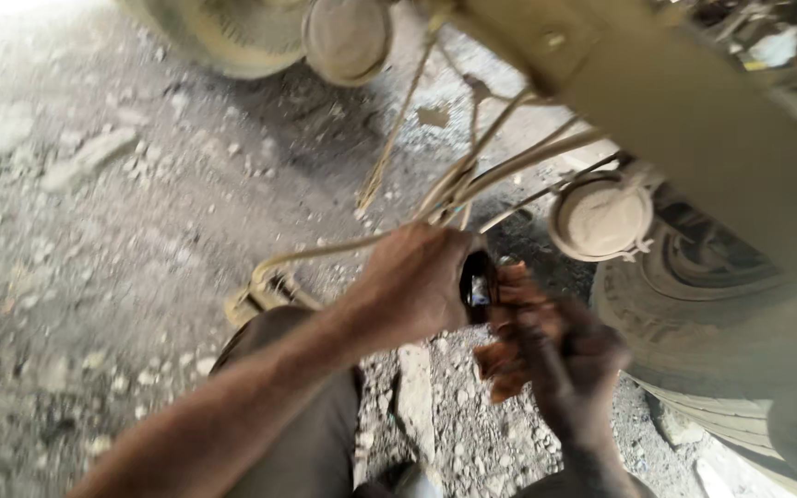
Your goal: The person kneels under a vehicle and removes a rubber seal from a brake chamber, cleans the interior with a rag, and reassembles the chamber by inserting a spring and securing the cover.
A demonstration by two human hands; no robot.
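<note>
My left hand (pixel 414 281) is closed around a small dark part (pixel 478 286) with a shiny face, held in front of me under a vehicle. My right hand (pixel 572 361) is dark with grease and grips a reddish-brown rag (pixel 502 355) pressed against that part. The two hands meet at the part. Just above them a bundle of dusty beige lines (pixel 472 175) runs down from the vehicle's frame beam (pixel 684 111).
A dust-coated round chamber (pixel 600 218) hangs right of the hands, another (pixel 347 37) at the top. A large tyre (pixel 740 341) fills the lower right. Below lies gravel ground (pixel 94 231) with loose stones; my knee (pixel 306 406) is under my left forearm.
</note>
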